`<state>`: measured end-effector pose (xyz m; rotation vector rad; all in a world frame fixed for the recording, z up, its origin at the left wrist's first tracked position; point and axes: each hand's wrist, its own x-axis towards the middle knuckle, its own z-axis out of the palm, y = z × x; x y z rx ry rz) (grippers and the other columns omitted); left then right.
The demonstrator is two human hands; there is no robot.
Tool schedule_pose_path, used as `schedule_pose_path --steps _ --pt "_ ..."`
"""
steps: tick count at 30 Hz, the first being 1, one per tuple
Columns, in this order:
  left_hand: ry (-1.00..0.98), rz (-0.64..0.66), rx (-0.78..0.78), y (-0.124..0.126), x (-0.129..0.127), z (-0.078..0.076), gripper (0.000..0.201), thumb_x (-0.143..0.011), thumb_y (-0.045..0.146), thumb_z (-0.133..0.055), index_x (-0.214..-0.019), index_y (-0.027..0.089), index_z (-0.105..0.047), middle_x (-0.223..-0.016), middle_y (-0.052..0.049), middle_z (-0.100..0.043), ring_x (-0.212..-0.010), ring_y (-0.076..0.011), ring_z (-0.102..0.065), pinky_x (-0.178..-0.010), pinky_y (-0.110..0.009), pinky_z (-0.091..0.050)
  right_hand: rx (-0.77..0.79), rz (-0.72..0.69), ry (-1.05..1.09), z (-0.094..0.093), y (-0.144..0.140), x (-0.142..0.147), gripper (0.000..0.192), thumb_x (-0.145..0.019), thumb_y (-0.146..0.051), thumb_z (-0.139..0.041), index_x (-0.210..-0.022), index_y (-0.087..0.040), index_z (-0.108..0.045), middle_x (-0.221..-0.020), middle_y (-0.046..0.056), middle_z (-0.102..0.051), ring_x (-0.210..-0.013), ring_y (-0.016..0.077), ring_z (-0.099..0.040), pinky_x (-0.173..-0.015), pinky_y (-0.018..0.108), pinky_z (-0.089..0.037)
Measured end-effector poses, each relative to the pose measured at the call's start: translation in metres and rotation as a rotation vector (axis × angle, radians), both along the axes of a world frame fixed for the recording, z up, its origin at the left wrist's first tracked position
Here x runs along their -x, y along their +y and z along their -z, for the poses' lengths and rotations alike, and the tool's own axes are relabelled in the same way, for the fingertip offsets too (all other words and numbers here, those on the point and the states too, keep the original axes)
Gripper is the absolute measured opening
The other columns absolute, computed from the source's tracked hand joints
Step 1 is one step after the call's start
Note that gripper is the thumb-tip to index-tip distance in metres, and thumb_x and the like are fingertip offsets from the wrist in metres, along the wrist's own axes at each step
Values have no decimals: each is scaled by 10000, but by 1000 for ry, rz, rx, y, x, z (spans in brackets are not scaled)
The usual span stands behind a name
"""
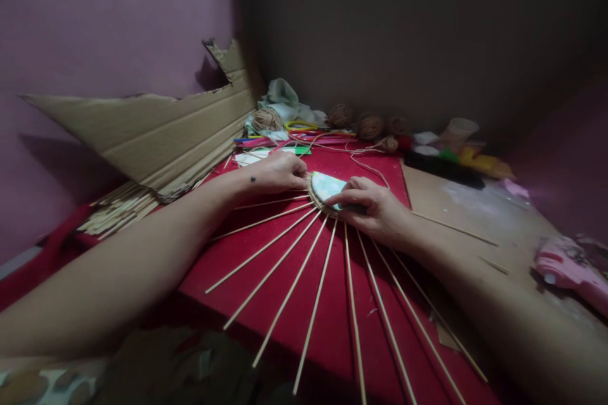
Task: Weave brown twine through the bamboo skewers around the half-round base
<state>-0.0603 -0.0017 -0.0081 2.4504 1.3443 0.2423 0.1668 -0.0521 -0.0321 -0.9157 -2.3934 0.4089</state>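
Both hands, left hand (280, 172) and right hand (373, 205), have fingers pinched on the little disc (327, 188); sticks (316, 304) fanning toward 6 o'clock might snap or slip if pushed hard

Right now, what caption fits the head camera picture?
Two hands press a disc with fanned sticks on red cloth.

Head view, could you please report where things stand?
Left hand pinching twine at disc rim. Right hand pressing disc down. Sticks fanned out; nothing blocking.

place: home craft corner | signs: twine balls (369, 126), torn cardboard (161, 133), red cloth (304, 278)
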Motion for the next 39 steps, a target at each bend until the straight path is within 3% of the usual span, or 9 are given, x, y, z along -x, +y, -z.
schedule_pose_path --steps 14,21,33,39 --pt "8 59 -117 1 1 3 252 -761 362 -520 -671 149 -621 -600 -5 -565 -577 -125 -465 -537 -229 -275 -169 -25 -51 6 -4 3 231 -837 -194 -566 -992 -257 -727 -818 63 -540 -785 181 -470 -668 316 -416" --pt "-21 71 -103 4 2 5 242 -757 354 -521 -682 156 -636 -605 -12 -581 -564 -126 -465 -537 -235 -283 -225 -19 -115 5 -7 4 255 -869 -218 -519 -1019 -279 -716 -841 70 -554 -779 193 -462 -652 334 -419" --pt "-116 101 116 0 20 -19 160 -683 278 -565 -578 160 -543 -518 37 -451 -509 -97 -399 -476 -223 -246 -197 -29 -115 2 -9 5 262 -874 -217 -513 -1045 -253 -709 -826 77 -543 -770 193 -450 -660 335 -428" --pt "-57 248 261 3 29 -24 184 -709 296 -569 -595 155 -538 -553 34 -471 -537 -101 -411 -505 -224 -286 -188 -31 -147 0 -10 5 287 -878 -210 -501 -1083 -261 -694 -823 78 -534 -778 198 -446 -660 338 -419"
